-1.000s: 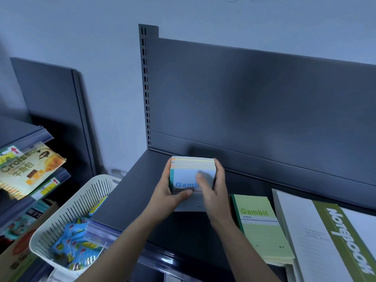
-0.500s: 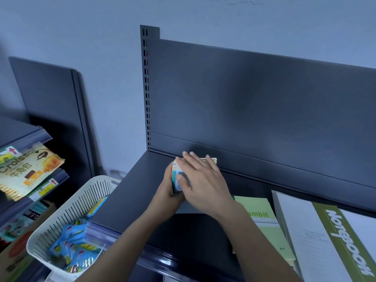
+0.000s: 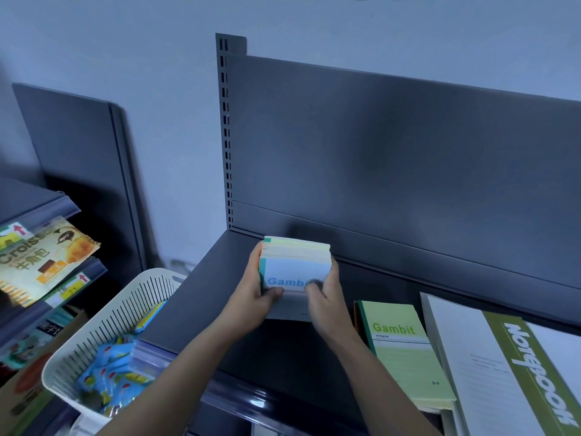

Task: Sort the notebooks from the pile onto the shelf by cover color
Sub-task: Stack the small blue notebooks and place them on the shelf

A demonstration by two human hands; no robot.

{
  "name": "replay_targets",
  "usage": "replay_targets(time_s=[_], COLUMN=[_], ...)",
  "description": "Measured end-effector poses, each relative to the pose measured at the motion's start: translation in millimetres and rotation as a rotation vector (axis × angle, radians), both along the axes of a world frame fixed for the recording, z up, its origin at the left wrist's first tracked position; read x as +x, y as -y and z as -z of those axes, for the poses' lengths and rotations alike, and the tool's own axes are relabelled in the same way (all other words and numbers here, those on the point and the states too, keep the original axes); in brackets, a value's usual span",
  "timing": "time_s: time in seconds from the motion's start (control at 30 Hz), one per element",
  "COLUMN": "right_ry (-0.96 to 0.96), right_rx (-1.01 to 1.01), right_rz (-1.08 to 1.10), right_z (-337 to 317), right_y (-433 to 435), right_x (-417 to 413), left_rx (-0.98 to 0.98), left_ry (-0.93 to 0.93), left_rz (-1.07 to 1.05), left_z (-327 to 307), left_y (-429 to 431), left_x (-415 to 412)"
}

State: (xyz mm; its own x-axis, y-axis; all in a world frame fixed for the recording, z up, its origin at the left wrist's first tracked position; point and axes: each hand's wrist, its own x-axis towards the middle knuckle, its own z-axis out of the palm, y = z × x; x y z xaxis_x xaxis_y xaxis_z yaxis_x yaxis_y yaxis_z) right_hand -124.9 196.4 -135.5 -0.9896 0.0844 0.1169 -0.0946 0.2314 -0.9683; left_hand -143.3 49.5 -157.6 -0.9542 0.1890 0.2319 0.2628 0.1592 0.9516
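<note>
A thick pile of small Gambit notebooks [image 3: 295, 265] stands tilted up on the dark grey shelf [image 3: 217, 294], its front cover pale blue with a teal spine. My left hand [image 3: 256, 294] grips the pile's left side, thumb on the front cover. My right hand [image 3: 325, 298] holds the right side, thumb across the blue cover near the lettering. Page edges on top show several pastel colours. A green Gambit notebook [image 3: 405, 354] lies flat on the shelf to the right.
A large white and olive notebook [image 3: 509, 369] lies at the far right. Left of the shelf hangs a white slatted basket [image 3: 103, 328] of blue packets. A second rack [image 3: 41, 272] at the far left carries snack packs. The shelf's back panel [image 3: 393, 158] rises behind.
My right hand came off the top of the pile, where it lay half a second ago, and now holds the pile's right side again. The blue cover shows once more.
</note>
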Motion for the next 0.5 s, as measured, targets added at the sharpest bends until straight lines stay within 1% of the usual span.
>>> replay_targets(time_s=[0.27, 0.37, 0.43, 0.5], right_ry=[-0.010, -0.001, 0.019, 0.037], right_rx=[0.100, 0.178, 0.245, 0.307], right_rz=[-0.041, -0.084, -0.123, -0.114], right_z=[15, 17, 17, 15], right_y=[-3, -7, -11, -13], right_x=[6, 11, 14, 13], left_rx=[-0.142, -0.250, -0.336, -0.393], left_ry=[0.006, 0.031, 0.034, 0.016], left_rz=[0.024, 0.073, 0.077, 0.065], left_z=[11, 21, 27, 23], left_y=[9, 17, 22, 23], left_x=[2, 4, 6, 4])
